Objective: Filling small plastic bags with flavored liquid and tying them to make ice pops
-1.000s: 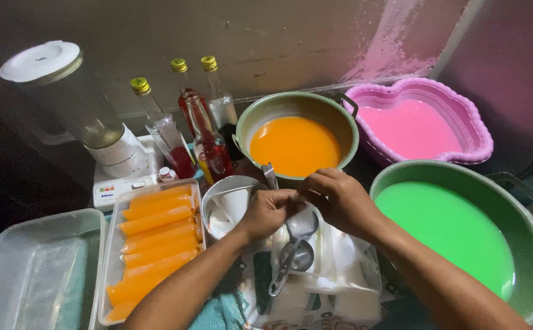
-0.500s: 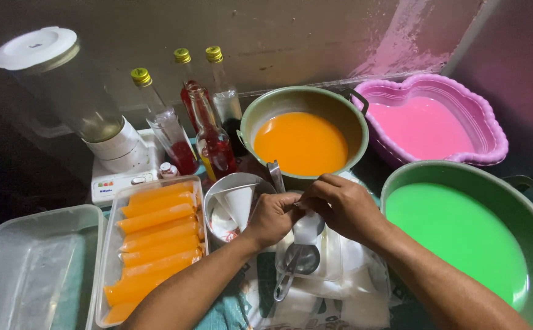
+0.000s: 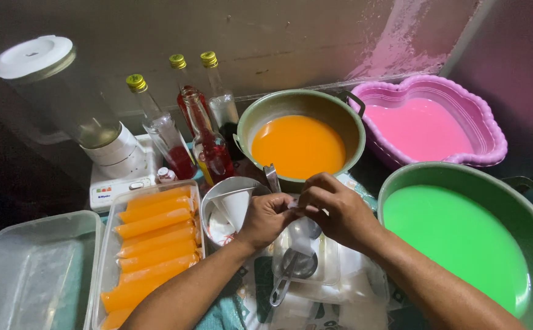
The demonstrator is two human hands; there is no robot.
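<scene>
Clear plastic tub [image 3: 31,269] sits at the lower left of the frame; just beside it a second tub [image 3: 108,244] holds a row of orange filled tubes [image 3: 153,235]. Above them, upper left, stands a blender [image 3: 64,98], with four bottles [image 3: 202,131] to its right, some holding red liquid. A metal bowl [image 3: 214,201] with a white funnel [image 3: 237,205] lies below the bottles. At centre the left hand [image 3: 267,217] and right hand [image 3: 333,211] meet, fingers pinched narrow on a small clear plastic bag [image 3: 303,227], which hangs over a ladle [image 3: 294,269] lying on clear wrap. Behind the hands a green pot [image 3: 260,116] holds orange liquid. Upper right, a pink heart-shaped basin [image 3: 489,131] holds pink liquid. Lower right, a green basin [image 3: 526,208] holds green liquid.
</scene>
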